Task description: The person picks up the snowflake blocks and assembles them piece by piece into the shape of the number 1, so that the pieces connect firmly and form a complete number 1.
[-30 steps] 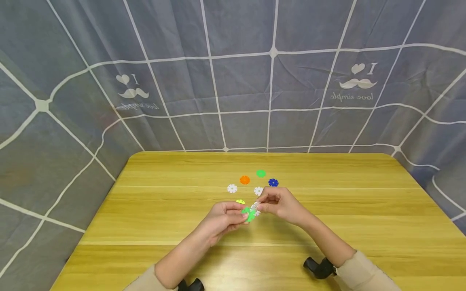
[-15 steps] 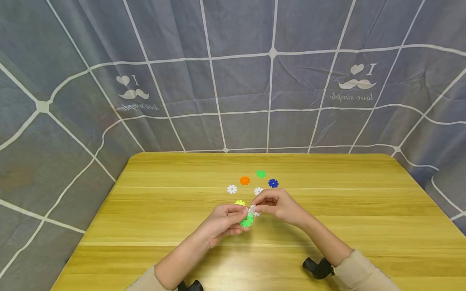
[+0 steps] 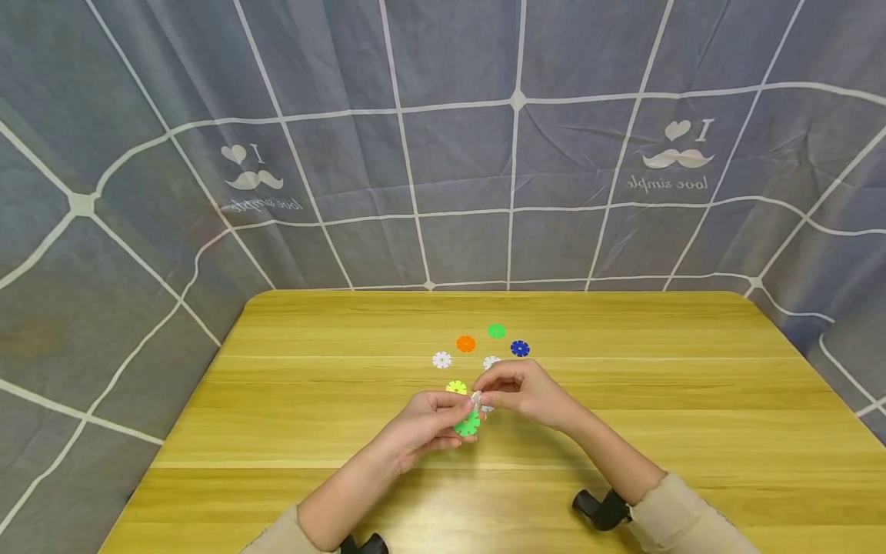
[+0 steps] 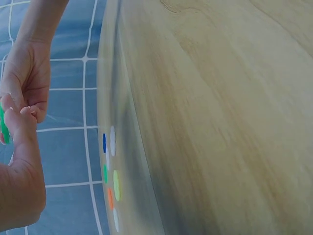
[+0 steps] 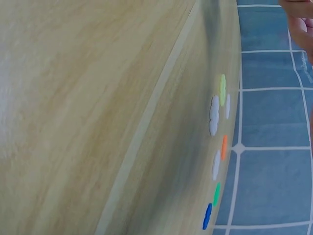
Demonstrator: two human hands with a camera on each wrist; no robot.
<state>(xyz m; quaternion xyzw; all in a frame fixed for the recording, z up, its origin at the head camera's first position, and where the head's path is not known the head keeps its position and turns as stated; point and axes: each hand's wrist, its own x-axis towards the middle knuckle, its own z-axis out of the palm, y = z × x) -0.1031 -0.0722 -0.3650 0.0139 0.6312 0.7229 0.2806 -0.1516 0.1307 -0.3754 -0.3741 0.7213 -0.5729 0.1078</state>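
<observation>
In the head view my left hand (image 3: 428,425) pinches a green notched disc (image 3: 467,425) between thumb and fingers. Opposite it, my right hand (image 3: 524,392) pinches a whitish, see-through notched disc (image 3: 476,399), held on edge against the top of the green one. Fingertips of both hands nearly meet there and cover part of the joint; whether the notches interlock I cannot tell. Just behind the hands lies a yellow disc (image 3: 456,387). A white disc (image 3: 487,408) under the right fingers is partly hidden. The left wrist view catches the green disc's edge (image 4: 4,126) beside the fingers.
Farther back on the wooden table (image 3: 311,369) lie a white disc (image 3: 441,359), an orange disc (image 3: 466,344), a green disc (image 3: 496,331), a blue disc (image 3: 520,348) and another white disc (image 3: 491,362). A grey checked curtain (image 3: 457,154) hangs behind the table.
The green disc has tipped down and slightly left, showing more of its face. My right hand has shifted left, bringing the whitish disc close to the left fingertips. More of the yellow disc shows.
</observation>
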